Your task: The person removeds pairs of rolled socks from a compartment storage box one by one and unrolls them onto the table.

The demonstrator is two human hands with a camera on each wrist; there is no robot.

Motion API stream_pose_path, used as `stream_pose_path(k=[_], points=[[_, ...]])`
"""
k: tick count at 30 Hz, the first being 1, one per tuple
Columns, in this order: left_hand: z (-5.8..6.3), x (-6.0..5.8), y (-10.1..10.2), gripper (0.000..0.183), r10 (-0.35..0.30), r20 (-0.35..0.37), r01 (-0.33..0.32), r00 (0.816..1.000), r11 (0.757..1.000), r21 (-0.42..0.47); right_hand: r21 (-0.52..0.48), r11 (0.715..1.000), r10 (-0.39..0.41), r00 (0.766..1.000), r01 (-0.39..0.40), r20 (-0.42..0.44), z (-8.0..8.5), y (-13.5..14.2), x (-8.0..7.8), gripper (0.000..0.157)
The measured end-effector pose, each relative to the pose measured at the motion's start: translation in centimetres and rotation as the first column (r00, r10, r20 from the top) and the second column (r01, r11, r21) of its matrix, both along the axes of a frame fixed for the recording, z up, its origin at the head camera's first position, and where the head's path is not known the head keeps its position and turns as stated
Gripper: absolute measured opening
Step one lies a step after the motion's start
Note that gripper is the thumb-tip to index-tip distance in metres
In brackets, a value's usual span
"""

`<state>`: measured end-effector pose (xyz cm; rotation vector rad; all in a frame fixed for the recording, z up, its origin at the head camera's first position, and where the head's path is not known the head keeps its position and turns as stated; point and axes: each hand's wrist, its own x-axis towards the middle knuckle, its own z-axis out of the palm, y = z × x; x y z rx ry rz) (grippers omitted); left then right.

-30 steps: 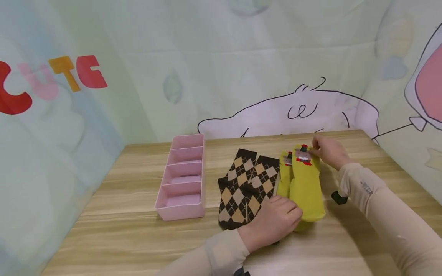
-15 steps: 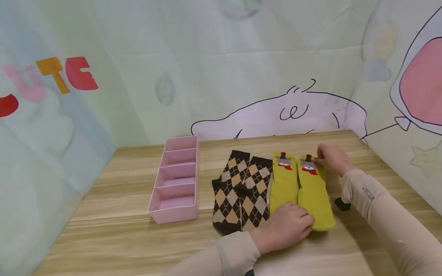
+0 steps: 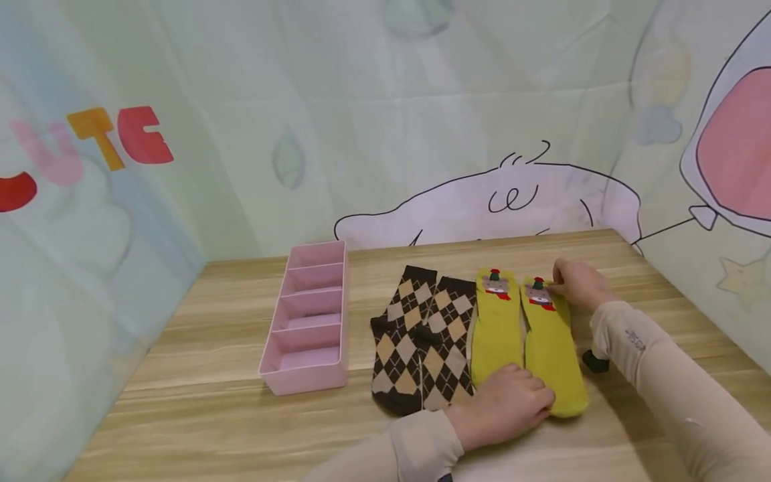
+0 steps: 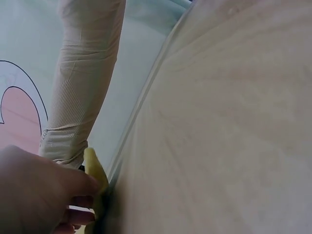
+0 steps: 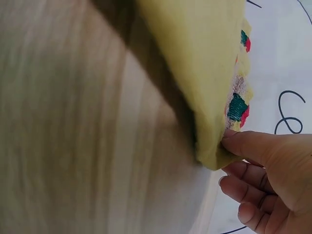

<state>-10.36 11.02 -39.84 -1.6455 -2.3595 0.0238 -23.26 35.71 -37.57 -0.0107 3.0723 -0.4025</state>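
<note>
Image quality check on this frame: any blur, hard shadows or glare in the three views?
Head view: even, soft light, sharp, no glare; faint shadow under the right sleeve. Left wrist view: table soft and washed out, left hand too close to be sharp. Right wrist view: table blurred, dark shadow under the lifted edge of the yellow sock; right hand fairly clear.

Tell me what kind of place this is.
Probably a staged home-style setup for sorting socks: a wooden table walled by cartoon-printed fabric backdrops, with a pink divided organiser tray beside argyle socks and yellow socks.
</note>
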Motion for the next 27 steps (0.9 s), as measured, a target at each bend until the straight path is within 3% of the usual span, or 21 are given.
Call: stream_pose_path(k=[12, 20, 27], points=[[0.2, 0.1, -0.3, 0.017, -0.051, -0.042, 0.047, 0.998, 0.995, -0.087, 0.032, 0.999, 0.012, 1.000, -0.012, 0.005, 0.2, 0.0, -0.1, 0.023], [0.9, 0.5, -0.7, 0.020, -0.057, 0.007, 0.058, 0.998, 0.986, -0.157, 0.044, 0.999, 0.027, 1.000, -0.027, 0.002, 0.4, -0.1, 0.1, 0.024], [1.1, 0.7, -1.3, 0.020, -0.098, 0.000, 0.097, 0.995, 0.980, -0.175, 0.040, 0.998, 0.058, 0.998, -0.057, -0.012, 0.4, 0.4, 0.2, 0.022]])
